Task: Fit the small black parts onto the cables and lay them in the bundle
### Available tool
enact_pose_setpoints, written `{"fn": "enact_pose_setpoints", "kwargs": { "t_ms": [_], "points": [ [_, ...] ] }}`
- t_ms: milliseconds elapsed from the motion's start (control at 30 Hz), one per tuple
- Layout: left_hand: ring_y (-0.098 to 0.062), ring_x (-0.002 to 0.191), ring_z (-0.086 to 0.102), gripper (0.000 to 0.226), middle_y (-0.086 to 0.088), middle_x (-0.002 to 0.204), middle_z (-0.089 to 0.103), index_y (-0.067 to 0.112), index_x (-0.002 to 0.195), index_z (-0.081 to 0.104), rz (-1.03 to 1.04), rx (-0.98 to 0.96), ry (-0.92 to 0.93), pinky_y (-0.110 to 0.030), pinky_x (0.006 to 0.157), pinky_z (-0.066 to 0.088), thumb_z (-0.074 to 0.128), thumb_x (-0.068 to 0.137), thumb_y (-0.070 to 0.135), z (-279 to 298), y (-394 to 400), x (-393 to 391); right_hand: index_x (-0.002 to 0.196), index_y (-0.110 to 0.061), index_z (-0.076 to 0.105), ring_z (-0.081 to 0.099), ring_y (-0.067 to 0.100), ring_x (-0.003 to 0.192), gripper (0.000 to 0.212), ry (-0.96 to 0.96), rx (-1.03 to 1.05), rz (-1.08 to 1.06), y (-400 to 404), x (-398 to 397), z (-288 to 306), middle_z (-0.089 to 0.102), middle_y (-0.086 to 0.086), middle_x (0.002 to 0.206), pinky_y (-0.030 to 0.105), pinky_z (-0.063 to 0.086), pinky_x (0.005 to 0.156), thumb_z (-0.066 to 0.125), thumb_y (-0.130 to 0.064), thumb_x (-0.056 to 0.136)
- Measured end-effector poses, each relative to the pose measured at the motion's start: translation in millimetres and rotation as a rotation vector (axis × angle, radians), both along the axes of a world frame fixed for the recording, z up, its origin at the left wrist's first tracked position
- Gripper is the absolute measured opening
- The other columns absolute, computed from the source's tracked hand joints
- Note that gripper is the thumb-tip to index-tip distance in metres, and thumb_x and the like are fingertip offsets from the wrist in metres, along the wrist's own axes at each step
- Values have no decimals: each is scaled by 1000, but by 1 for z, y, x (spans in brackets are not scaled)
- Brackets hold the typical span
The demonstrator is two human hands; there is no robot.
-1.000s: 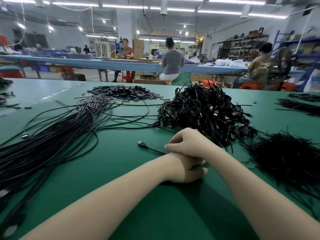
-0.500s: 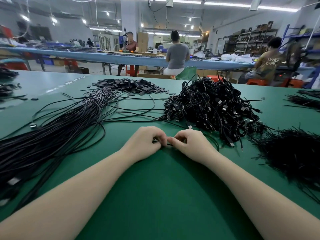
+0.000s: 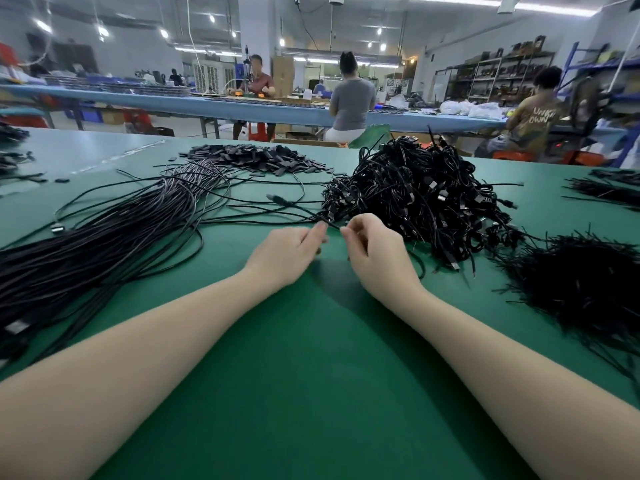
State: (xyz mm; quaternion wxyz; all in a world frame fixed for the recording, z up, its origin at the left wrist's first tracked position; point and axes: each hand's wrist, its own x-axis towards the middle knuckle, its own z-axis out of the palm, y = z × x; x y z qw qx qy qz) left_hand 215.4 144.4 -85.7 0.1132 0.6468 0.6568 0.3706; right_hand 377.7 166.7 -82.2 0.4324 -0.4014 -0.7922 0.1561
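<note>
Around our hands lie a tangled cable heap (image 3: 415, 199) far right, the straight bundle (image 3: 104, 237) left, loose small black parts (image 3: 252, 157) behind, and black ties (image 3: 581, 285) at the right on the green table (image 3: 311, 375). Our left hand (image 3: 284, 254) and right hand (image 3: 374, 254) each pinch one thin cable (image 3: 332, 225). Half a second ago they met lower, nearer us.

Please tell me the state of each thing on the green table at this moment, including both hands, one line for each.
left hand: fingers pinch a cable, above the table
right hand: fingers curled, pinching the same cable
held cable: stretched between the two hands
laid bundle: long cables lying roughly parallel
tangled heap: cables piled, unsorted
small black parts: loose pile
short black strands: loose pile
</note>
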Motion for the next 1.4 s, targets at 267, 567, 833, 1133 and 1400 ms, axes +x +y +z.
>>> {"fn": "enact_pose_setpoints", "kwargs": {
  "t_ms": [267, 567, 833, 1133, 1400],
  "points": [
    [-8, 82, 66, 39, 8, 88, 71, 30, 103, 64, -273, 40, -542, -26, 73, 41, 34, 78, 26, 23, -6, 3, 79, -30, 47, 39, 6, 44, 19, 188, -93, 95, -3, -16, -5, 50, -9, 51, 22, 31, 54, 51, -29, 97],
    [-10, 70, 67, 46, 3, 80, 72, 22, 88, 66, -104, 170, -645, -27, 67, 42, 25, 104, 32, 22, -4, -2, 86, -24, 53, 39, 6, 43, 12, 104, -66, 76, -1, -14, -3, 46, -8, 49, 16, 28, 45, 53, -31, 96],
    [-9, 51, 63, 40, 5, 58, 65, 17, 76, 63, -120, -138, -1263, -22, 60, 49, 33, 100, 28, 77, -7, 2, 96, -22, 71, 44, 7, 47, 17, 64, -135, 352, -12, -16, 6, 48, -9, 53, 21, 38, 52, 55, -26, 96],
    [-13, 59, 66, 50, -3, 70, 72, 15, 74, 75, -460, -819, -402, -19, 51, 47, 36, 97, 38, 90, -29, -14, 53, -20, 56, 33, 11, 45, 44, -30, -346, 236, 4, 14, 35, 39, -5, 48, 21, 27, 44, 67, -51, 82],
    [-16, 84, 69, 45, -7, 98, 73, 7, 110, 64, -386, -300, -1107, -27, 74, 55, 29, 104, 35, 96, -17, -4, 78, -18, 54, 29, 7, 37, 32, 294, -674, 529, -13, 1, 75, 39, -8, 49, 19, 22, 41, 41, -31, 102]
  ]
}}
